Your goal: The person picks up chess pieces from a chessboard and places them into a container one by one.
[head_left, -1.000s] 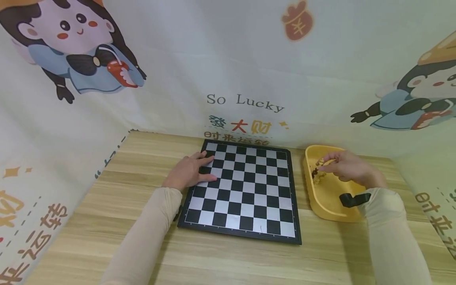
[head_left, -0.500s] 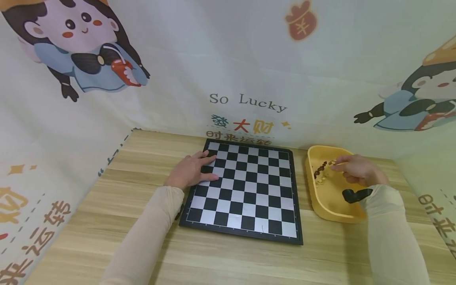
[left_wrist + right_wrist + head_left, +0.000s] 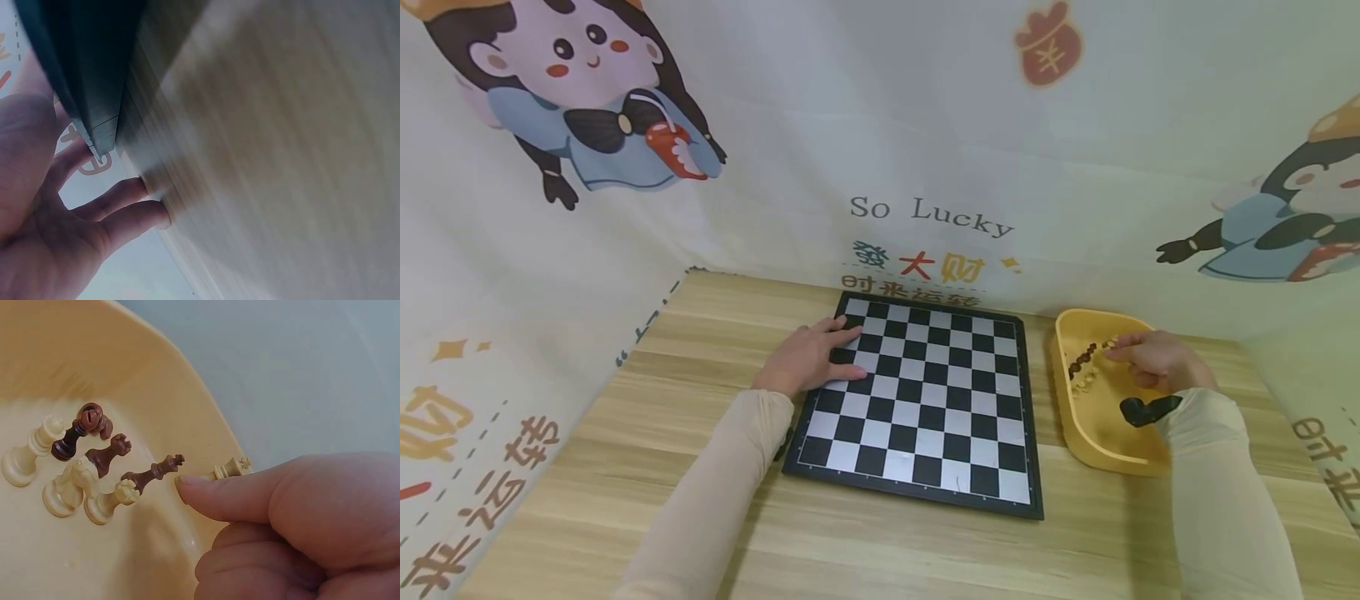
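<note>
My right hand (image 3: pixel 1157 360) is over the yellow tray (image 3: pixel 1078 442). In the right wrist view, its thumb and fingers pinch a cream chess king (image 3: pixel 234 467) with a cross on top; the thumb hides part of it. To the left lie several loose pieces in the tray, among them a dark brown king (image 3: pixel 153 473), a dark brown rook (image 3: pixel 109 455), a cream rook (image 3: pixel 112 501) and a cream knight (image 3: pixel 72 487). My left hand (image 3: pixel 801 358) rests with spread fingers at the left edge of the black-and-white chessboard (image 3: pixel 910 392). In the left wrist view, two fingertips touch the wood beside the board.
The board and tray stand on a wooden table (image 3: pixel 880 550), with a strip of wood between them. A printed white cloth (image 3: pixel 775 167) hangs behind and at both sides. A black wrist mount (image 3: pixel 1150 410) sticks out over the tray from the right sleeve.
My right hand has drawn to the right inside the tray, away from the loose pieces, which show more fully now. The left hand stays at the board's edge. The head view has shifted slightly.
</note>
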The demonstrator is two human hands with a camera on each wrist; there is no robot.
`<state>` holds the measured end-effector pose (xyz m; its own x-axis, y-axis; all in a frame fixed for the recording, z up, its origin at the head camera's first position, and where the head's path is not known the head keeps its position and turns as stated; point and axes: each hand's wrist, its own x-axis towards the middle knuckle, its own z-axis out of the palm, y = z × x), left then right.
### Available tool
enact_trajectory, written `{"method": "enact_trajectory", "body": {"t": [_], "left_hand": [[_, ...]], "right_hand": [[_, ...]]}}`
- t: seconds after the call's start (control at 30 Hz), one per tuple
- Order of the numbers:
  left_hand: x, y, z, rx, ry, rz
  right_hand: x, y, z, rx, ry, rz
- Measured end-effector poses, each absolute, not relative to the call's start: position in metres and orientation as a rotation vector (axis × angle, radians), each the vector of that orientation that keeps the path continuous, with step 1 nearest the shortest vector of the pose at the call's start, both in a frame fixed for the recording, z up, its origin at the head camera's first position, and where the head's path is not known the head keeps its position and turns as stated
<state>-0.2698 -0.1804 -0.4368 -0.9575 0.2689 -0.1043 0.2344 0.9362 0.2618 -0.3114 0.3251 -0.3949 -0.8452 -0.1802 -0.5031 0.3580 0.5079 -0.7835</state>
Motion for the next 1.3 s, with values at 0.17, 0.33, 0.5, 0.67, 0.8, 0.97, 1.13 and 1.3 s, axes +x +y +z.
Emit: {"method": "enact_trajectory", "body": {"t": [0.17, 0.33, 0.5, 0.67, 0.8, 0.97, 1.13, 1.3], "left_hand": [[-0.271, -0.18, -0.437, 0.391, 2.958, 0.369], [-0.269, -0.18, -0.437, 0.395, 2.955, 0.368], [-0.268, -0.18, -0.434, 0.399, 2.952, 0.373], [-0.27, -0.18, -0.434, 0.389, 2.946, 0.376], [-0.271, -0.18, -0.436, 0.375, 2.941, 0.38], [-0.272, -0.18, -0.436, 0.378, 2.94, 0.378], [-0.272, -0.179, -0.435, 0.393, 2.935, 0.364], [-0.271, -0.18, -0.435, 0.397, 2.937, 0.372]], "right_hand": [[-0.314, 0.326, -0.404, 0.108, 2.212, -1.305], [-0.313, 0.325, -0.409, 0.083, 2.226, -1.29], [-0.312, 0.325, -0.414, 0.101, 2.234, -1.315], [-0.313, 0.324, -0.418, 0.128, 2.191, -1.366], [-0.311, 0.323, -0.419, 0.133, 2.16, -1.391], [-0.31, 0.321, -0.417, 0.092, 2.225, -1.298], [-0.309, 0.317, -0.409, 0.073, 2.282, -1.198], [-0.308, 0.31, -0.394, 0.05, 2.398, -1.009]]}}
